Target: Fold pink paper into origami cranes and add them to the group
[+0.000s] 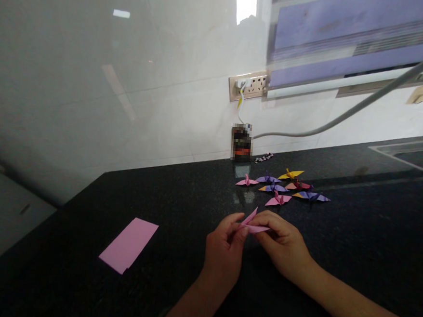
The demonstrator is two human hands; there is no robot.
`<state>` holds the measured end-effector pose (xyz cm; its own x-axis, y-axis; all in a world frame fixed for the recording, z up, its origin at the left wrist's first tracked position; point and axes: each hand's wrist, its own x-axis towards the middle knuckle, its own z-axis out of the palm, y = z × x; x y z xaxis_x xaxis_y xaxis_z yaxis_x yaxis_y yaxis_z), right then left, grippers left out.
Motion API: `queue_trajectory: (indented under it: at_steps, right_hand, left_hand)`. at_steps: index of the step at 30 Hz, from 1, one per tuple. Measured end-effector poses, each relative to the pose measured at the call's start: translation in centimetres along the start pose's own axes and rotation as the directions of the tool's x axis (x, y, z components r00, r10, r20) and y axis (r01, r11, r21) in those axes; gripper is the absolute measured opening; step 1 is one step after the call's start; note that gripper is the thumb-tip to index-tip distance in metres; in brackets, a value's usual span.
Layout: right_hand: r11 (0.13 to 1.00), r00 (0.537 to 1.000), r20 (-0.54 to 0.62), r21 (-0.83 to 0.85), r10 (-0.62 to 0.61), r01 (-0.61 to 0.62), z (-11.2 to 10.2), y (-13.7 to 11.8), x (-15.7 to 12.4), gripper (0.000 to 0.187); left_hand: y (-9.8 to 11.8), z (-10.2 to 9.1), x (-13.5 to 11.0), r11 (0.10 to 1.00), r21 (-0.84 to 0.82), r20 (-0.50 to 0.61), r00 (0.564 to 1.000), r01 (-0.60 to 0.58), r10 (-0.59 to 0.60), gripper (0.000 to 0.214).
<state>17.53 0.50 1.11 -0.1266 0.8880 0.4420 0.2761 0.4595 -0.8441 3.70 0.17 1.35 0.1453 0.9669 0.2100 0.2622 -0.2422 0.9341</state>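
A pink folded paper piece (254,227) with narrow pointed ends is held between my two hands, above the dark countertop. My left hand (226,246) pinches it between thumb and fingers from the left. From the right, the thumb and fingers of my right hand (285,243) close on it too; fingers cover part of the folds. Beyond my hands stand several folded paper cranes, among them a pink crane (278,199), a purple crane (312,196) and a yellow crane (290,174). Left of my left hand lie pink paper sheets (129,244), slightly offset in a stack.
The black speckled countertop (179,199) meets a pale tiled wall (157,101). A pixelated box (242,142) stands against the wall, joined by a white cord to a socket panel (251,85). A grey cable (330,124) runs right. A beaded strip (264,158) lies nearby.
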Motion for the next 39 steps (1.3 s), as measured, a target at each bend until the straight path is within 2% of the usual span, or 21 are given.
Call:
queue_trajectory:
  at_steps: [2, 5, 7, 9, 13, 21, 31, 39]
  right_hand:
    - [0.999, 0.999, 0.024, 0.035, 0.04, -0.04, 0.07, -0.03, -0.01, 0.012]
    - [0.971, 0.986, 0.037, 0.17, 0.162, -0.166, 0.25, -0.11, -0.07, 0.011]
    - [0.931, 0.969, 0.052, 0.272, 0.24, -0.245, 0.35, -0.19, -0.09, 0.012]
    - [0.904, 0.958, 0.06, 0.32, 0.28, -0.284, 0.39, -0.28, -0.07, 0.013]
    - [0.907, 0.953, 0.038, 0.298, 0.3, -0.297, 0.35, -0.4, 0.07, 0.014]
    - [0.924, 0.955, 0.056, 0.242, 0.292, -0.297, 0.31, -0.01, -0.18, 0.02]
    - [0.91, 0.953, 0.015, 0.295, 0.301, -0.292, 0.37, -0.01, -0.03, 0.016]
    - [0.94, 0.96, -0.01, 0.207, 0.28, -0.272, 0.19, -0.23, -0.1, 0.018]
  left_hand:
    - [0.03, -0.09, 0.0, 1.0, 0.018, 0.0, 1.0, -0.022, 0.022, 0.028]
    - [0.14, -0.19, 0.09, 0.999, 0.022, -0.038, 0.998, -0.039, 0.04, 0.023]
    - [0.16, -0.19, 0.18, 1.0, 0.009, -0.077, 0.997, -0.003, 0.003, 0.022]
    - [0.14, -0.12, 0.22, 0.996, -0.062, -0.061, 0.996, 0.069, -0.073, 0.025]
    - [0.13, 0.08, 0.12, 0.975, -0.139, -0.044, 0.983, 0.171, -0.179, 0.028]
    - [-0.01, 0.13, 0.26, 0.972, -0.129, -0.044, 0.978, 0.197, -0.204, 0.027]
    - [-0.24, 0.09, 0.2, 0.969, -0.153, -0.003, 0.981, 0.191, -0.194, 0.025]
    - [-0.27, 0.13, 0.25, 0.987, -0.092, 0.049, 0.991, 0.13, -0.125, 0.019]
